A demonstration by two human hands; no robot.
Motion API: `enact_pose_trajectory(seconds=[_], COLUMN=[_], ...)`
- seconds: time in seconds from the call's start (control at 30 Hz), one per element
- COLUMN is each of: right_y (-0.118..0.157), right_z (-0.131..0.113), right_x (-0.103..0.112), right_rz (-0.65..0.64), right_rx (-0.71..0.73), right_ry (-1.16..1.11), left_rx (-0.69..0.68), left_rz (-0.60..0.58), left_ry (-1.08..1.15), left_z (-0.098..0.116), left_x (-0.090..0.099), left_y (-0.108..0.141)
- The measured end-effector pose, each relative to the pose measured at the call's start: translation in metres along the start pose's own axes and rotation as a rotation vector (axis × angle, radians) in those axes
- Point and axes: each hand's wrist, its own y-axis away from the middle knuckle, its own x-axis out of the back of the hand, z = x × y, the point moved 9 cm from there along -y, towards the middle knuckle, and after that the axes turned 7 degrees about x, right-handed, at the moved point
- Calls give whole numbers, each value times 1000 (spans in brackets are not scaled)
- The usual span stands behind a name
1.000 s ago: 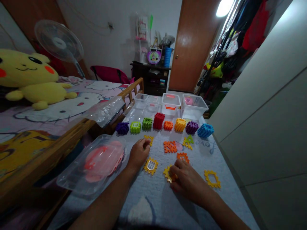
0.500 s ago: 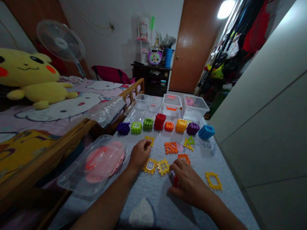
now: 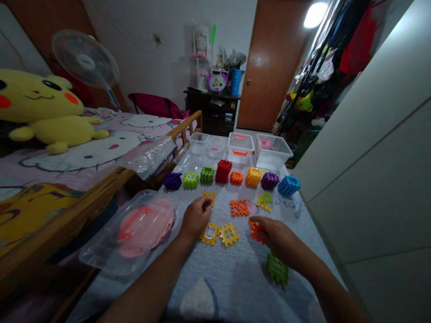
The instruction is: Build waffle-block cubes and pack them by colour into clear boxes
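My left hand (image 3: 197,218) rests curled on the grey-blue quilted surface with nothing visible in it, just below a small yellow lattice piece (image 3: 209,198). Near its fingers lies a yellow lattice panel with a white window (image 3: 209,233), touching a yellow square lattice panel (image 3: 229,235). My right hand (image 3: 276,237) has its fingers over an orange lattice piece (image 3: 256,231), which looks tilted and gripped. Below that hand lies a green lattice panel (image 3: 278,269). Beyond them lie an orange lattice panel (image 3: 239,207) and a row of several colourful toy block cubes (image 3: 222,171).
A transparent box with pink pieces inside (image 3: 144,229) lies left of my left hand. Several transparent plastic tubs (image 3: 273,152) stand at the far end. A wooden bed rail (image 3: 84,193) runs along the left, and a pale wardrobe wall (image 3: 363,157) stands right.
My right hand has moved right, away from the yellow square panel, and now holds the orange piece. A green panel has appeared at lower right, and the yellow frame at right is gone.
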Motion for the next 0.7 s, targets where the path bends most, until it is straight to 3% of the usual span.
enact_pose_trajectory(seconds=[0.1,0.27,0.5,0.63,0.7], right_y=[-9,-18,-16,-16,-14], right_z=[21,37,24,16,21], right_x=[14,13,-12,5,9], right_rz=[32,43,-52,138,169], right_rx=[-81,-83,30,103,98], right_ry=[-27,-63,-273,-78,-4], left_rx=[0,20,17,28,34], left_rz=[1,3,-11,5,4], left_ry=[8,25,41,45,46], left_z=[0,-1,-1,-1,-1], left_x=[0,1,-1,2,2], left_y=[0,0,-1,0,0])
